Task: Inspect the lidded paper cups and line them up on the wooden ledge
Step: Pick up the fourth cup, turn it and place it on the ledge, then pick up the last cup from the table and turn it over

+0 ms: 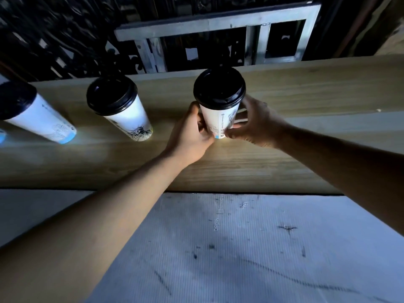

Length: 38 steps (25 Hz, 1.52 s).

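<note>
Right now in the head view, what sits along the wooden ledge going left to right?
Leftmost cup at the frame edge → middle cup → left hand → held cup → right hand. All three cups are white with black lids, and both hands grip the third near its base.

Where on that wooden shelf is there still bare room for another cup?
The wooden ledge is bare right of the held cup, which the left hand and right hand grip. A narrower gap lies between it and the middle cup. It is crowded leftward, by the far-left cup.
</note>
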### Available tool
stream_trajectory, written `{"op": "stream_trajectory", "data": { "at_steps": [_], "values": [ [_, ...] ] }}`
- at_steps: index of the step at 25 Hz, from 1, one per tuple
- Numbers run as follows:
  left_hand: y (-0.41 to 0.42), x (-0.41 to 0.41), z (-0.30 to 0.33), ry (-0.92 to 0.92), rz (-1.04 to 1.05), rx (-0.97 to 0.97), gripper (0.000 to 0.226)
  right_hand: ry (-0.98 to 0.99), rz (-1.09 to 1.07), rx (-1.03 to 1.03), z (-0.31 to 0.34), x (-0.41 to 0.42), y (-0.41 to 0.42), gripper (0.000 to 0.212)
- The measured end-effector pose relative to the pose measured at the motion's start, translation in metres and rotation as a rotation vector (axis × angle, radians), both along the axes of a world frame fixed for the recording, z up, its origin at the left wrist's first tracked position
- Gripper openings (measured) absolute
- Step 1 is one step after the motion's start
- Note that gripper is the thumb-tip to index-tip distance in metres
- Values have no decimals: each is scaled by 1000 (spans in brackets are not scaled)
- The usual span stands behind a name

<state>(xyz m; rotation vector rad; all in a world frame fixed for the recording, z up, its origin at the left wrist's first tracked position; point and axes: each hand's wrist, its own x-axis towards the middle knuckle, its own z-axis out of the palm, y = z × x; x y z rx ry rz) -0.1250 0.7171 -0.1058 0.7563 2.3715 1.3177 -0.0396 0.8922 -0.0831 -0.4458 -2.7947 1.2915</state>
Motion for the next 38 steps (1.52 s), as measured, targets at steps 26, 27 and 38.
{"op": "stream_trajectory", "data": {
  "at_steps": [26, 27, 38],
  "values": [
    [-158, 261, 154, 48, -317, -360, 77, -236, -207, 208, 186, 298, -133, 71],
    [-161, 277, 161, 27, -331, -340, 77, -218, -227, 208, 195, 320, -139, 70],
    [-147, 441, 152, -307, -299, -306, 93, -194, -412, -31, 171, 486, -149, 54]
  ]
}}
